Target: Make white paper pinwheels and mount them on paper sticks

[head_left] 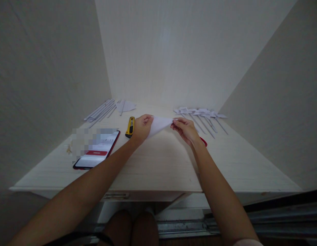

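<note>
A folded white sheet of paper, roughly triangular, is held up between both hands above the table. My left hand pinches its left side between thumb and fingers. At the pointed right corner, my right hand grips the paper with thumb and fingertips. A yellow and black box cutter lies just left of my left hand. Partly hidden behind my right wrist is a red curved object, whose kind I cannot make out.
A phone lies on the white table at left. Several rolled paper sticks and a paper piece sit at back left. Paper shapes on sticks line the back right. Panels enclose the sides and back.
</note>
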`<state>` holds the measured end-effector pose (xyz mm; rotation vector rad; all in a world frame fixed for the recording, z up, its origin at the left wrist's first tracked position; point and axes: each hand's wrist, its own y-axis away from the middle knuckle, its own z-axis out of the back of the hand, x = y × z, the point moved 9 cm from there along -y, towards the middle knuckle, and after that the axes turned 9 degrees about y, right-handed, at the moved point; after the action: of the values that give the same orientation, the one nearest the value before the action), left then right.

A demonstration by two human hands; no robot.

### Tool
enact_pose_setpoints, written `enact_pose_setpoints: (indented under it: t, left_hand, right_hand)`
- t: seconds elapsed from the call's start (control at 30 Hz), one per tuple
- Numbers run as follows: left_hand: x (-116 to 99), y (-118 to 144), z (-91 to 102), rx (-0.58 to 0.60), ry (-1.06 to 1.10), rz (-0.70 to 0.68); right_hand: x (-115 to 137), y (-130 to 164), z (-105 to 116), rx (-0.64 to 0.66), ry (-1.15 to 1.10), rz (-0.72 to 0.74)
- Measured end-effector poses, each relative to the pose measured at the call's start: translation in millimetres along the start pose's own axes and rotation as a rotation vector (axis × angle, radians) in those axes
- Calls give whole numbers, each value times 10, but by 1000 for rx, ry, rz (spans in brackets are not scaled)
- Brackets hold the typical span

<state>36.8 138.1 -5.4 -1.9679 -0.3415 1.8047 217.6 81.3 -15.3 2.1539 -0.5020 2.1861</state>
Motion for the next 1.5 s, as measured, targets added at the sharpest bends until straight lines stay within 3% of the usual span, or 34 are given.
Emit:
enact_pose_setpoints:
  t: [0.43,0.7,0.87,1.0,1.13,1.4,1.5]
  left_hand:
    - [-88,10,22,-31,-94,-111]
    - [-245,54,3,-13,-144,-210]
    - [-302,91,-28,14,-177,-248]
    - [-260,103,-119,112,-124,-230]
    - [-228,143,-241,237,-110,-205]
    - [-247,253,-432,431,-220,-185]
    - [-179,234,-441,469,-141,-76]
  right_hand:
    - [37,9,35,22,-42,-15]
    - [117,-13,108,-11,97,112]
    - [128,7,-7,89,159,147]
    - [111,41,-120,139,494,154]
    - [268,113,-221,137,733,306]
    - [272,174,-379,249,786,391]
    - [289,173,-356,228,759,409]
